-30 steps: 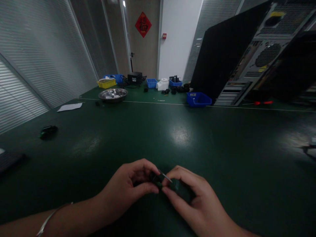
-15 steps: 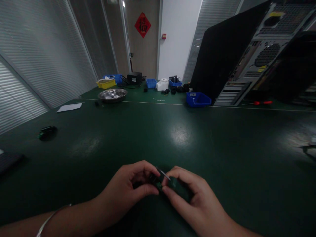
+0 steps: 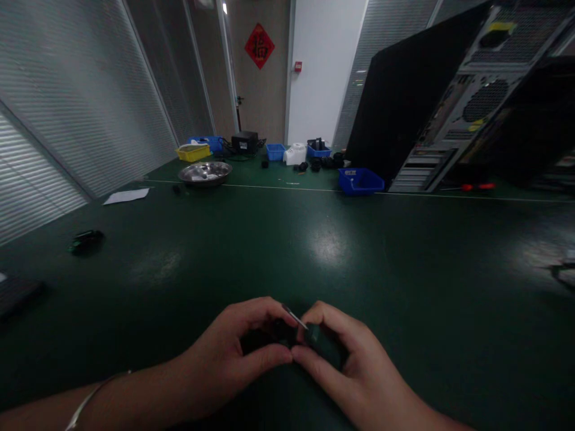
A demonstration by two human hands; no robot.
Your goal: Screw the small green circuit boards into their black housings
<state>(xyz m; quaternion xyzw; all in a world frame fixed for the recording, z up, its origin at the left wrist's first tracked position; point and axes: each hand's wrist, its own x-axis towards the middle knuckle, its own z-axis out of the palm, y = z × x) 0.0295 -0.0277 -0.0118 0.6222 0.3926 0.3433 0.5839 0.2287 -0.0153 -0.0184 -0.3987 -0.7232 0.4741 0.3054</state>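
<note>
Low over the near edge of the dark green table [image 3: 314, 239], my left hand [image 3: 233, 353] and my right hand [image 3: 345, 359] meet fingertip to fingertip. Both are closed in a pinch on a small dark part with a green piece [image 3: 309, 333] and a thin metal pin sticking up at an angle. Most of the part is hidden by my fingers. A thin bracelet shows on my left wrist.
A small dark object [image 3: 85, 240] lies at the left. Further back are a steel bowl [image 3: 205, 172], a white sheet [image 3: 126, 196], a yellow bin [image 3: 194, 152], blue bins [image 3: 360, 180] and a red-handled screwdriver [image 3: 478, 187]. An open computer case [image 3: 471, 102] leans at the right.
My hands have shifted slightly and pressed closer together around the small part; my fingers now cover more of it. Nothing else on the table has moved.
</note>
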